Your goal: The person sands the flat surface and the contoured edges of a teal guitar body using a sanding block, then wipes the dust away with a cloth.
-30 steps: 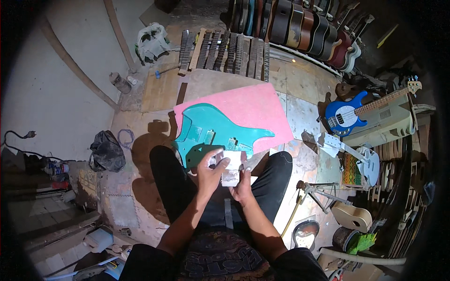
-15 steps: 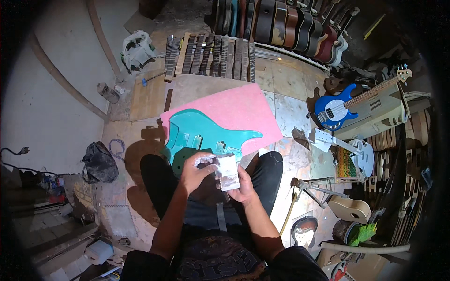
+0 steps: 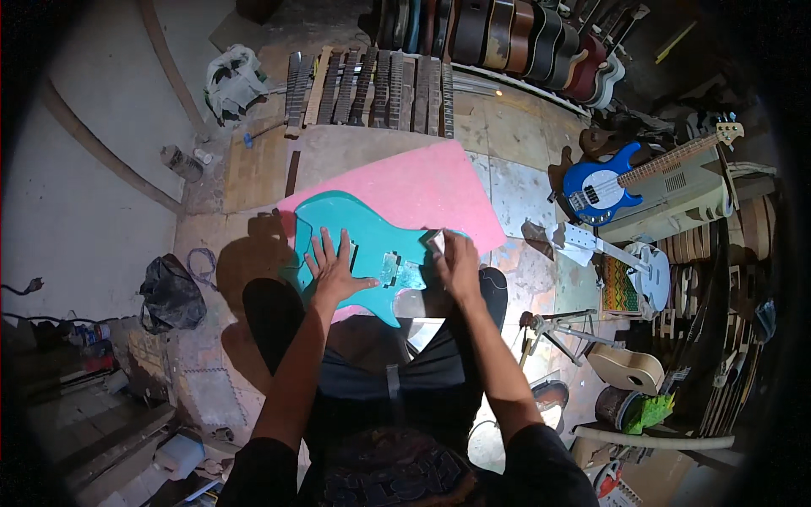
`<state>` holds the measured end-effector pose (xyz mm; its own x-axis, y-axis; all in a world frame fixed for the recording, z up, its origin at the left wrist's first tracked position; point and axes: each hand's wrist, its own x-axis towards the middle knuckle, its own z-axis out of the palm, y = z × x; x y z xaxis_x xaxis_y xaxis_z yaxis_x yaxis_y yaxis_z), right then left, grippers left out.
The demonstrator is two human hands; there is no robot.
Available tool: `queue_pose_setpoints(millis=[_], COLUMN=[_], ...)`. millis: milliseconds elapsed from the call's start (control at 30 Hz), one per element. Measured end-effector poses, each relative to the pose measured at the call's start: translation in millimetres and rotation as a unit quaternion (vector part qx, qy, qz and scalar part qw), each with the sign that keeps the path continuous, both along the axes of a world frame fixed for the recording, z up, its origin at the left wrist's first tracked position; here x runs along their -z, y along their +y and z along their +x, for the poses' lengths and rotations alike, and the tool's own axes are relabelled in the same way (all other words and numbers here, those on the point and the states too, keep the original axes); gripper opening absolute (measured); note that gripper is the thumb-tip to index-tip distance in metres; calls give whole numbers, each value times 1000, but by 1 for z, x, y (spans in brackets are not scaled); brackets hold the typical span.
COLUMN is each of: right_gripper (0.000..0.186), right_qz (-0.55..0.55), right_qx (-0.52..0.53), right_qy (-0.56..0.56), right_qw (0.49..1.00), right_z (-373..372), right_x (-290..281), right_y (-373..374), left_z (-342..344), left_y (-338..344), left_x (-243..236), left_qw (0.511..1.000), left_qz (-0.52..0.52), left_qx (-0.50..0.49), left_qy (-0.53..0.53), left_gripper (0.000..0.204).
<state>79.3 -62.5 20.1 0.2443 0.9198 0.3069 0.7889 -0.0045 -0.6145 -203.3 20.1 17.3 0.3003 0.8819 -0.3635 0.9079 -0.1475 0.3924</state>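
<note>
A teal guitar body (image 3: 363,228), with cut cavities, lies on a pink board (image 3: 422,177) in front of my knees. My left hand (image 3: 336,272) lies on the body with its fingers spread and pointing away from me, holding nothing. My right hand (image 3: 458,266) grips a small pale block (image 3: 436,240) at the body's right upper edge, near the horn; my fingers hide part of the block.
Guitar necks (image 3: 367,93) lie in a row at the back, below hanging guitars (image 3: 519,42). On the right are a blue bass (image 3: 601,188), a pale guitar (image 3: 650,275) and a metal stand (image 3: 557,329). A black bag (image 3: 169,296) sits left, near a wall (image 3: 93,186).
My hands have parted: the left has moved onto the guitar body and spread, the right has carried the block forward and right to the body's edge. The body now appears turned, its lower horn toward me.
</note>
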Motion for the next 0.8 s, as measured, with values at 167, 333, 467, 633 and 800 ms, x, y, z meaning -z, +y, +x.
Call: queue_pose_setpoints(millis=[167,333,467,633,800], right_gripper=[61,48,44,47,45], right_qz=[-91,-83,-63,-75,-72], right_qx=[10,-83,22,-61,-61], right_qy=[-52,-54,-79,-96,-58], right_qw=[995,992,995,991,994], right_z=[12,-3,20,-7,5], right_x=[-6,7,1,7,-13], right_y=[11,-8,15,-15,7], left_z=[10,11,14,15,11], left_y=[1,4,3,6,5], left_x=[-2,-8,-5,-6,-3], left_qw=[999,998,998,997,998], left_qz=[-27,-38,-38,-48,-32], left_qx=[-7,-4,-3,4,-3], left_qy=[34,54,50,59,46], left_gripper=[160,165,165,164,163])
